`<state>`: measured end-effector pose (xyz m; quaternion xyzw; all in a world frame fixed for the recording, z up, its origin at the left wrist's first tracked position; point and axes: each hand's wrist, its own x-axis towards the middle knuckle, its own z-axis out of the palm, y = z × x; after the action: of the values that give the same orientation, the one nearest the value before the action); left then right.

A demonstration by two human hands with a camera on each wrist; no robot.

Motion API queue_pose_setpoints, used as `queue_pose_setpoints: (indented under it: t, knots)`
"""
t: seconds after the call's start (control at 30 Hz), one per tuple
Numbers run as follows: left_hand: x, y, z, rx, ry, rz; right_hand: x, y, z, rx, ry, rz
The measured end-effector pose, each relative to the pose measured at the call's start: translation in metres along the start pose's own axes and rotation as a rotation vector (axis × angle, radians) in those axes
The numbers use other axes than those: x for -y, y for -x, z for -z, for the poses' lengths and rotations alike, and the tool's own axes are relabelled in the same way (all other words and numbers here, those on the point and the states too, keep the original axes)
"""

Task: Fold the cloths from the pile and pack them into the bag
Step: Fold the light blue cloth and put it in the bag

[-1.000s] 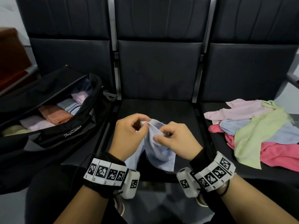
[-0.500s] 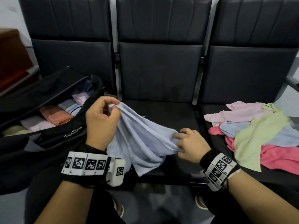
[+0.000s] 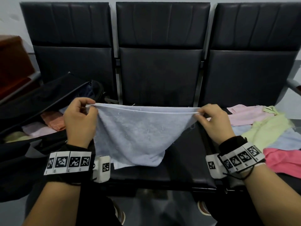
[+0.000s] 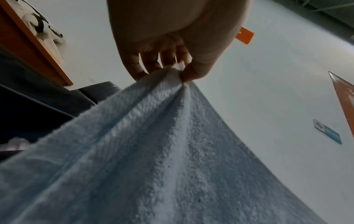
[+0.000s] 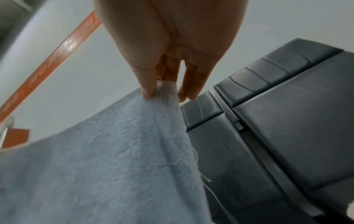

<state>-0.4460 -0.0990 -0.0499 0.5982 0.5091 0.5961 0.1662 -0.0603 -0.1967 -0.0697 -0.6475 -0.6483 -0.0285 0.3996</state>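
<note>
A pale blue cloth (image 3: 138, 132) hangs stretched between both hands above the middle seat, its top edge taut and doubled. My left hand (image 3: 79, 121) pinches the left corner (image 4: 178, 68) between thumb and fingers. My right hand (image 3: 215, 121) pinches the right corner (image 5: 164, 89) the same way. The open black bag (image 3: 40, 101) lies on the left seat, with folded orange (image 3: 53, 121), pink and yellowish cloths inside. The pile of loose cloths (image 3: 267, 128), pink, yellow-green, blue and hot pink, lies on the right seat.
A row of three dark padded seats (image 3: 162, 74) with backrests faces me. A metal armrest (image 3: 293, 85) juts out at the far right. A brown wooden piece of furniture (image 3: 11, 62) stands at the left. My shoes show on the floor below the seat edge.
The hands have moved apart and upward, spreading the bunched blue cloth into a wide taut span. The left hand went left, the right hand went right.
</note>
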Motion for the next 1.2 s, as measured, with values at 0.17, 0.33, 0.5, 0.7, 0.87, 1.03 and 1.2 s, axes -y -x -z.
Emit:
queue_pose_setpoints:
  t: [0.17,0.33,0.5,0.7,0.87,1.03,1.2]
  knots:
    - [-0.001,-0.004,0.001,-0.004,-0.014,0.012,0.008,-0.006,0.005,-0.1,-0.152,-0.039]
    - [-0.009,-0.009,0.003,0.015,-0.035,0.019,0.018,-0.009,0.013,-0.164,-0.154,-0.016]
    - [-0.02,-0.015,0.016,-0.017,-0.035,-0.051,0.028,-0.009,0.035,-0.105,-0.275,-0.118]
    - [-0.033,-0.017,0.026,0.003,0.004,-0.044,0.048,-0.008,0.051,-0.192,-0.329,-0.059]
    - [-0.043,-0.006,0.044,0.027,0.017,-0.04,0.063,0.003,0.071,-0.225,-0.351,-0.071]
    - [-0.076,-0.01,0.061,-0.017,0.083,-0.122,0.083,0.004,0.11,-0.268,-0.371,-0.003]
    - [-0.083,-0.029,0.046,0.041,0.123,-0.092,0.073,-0.017,0.121,-0.268,-0.488,-0.053]
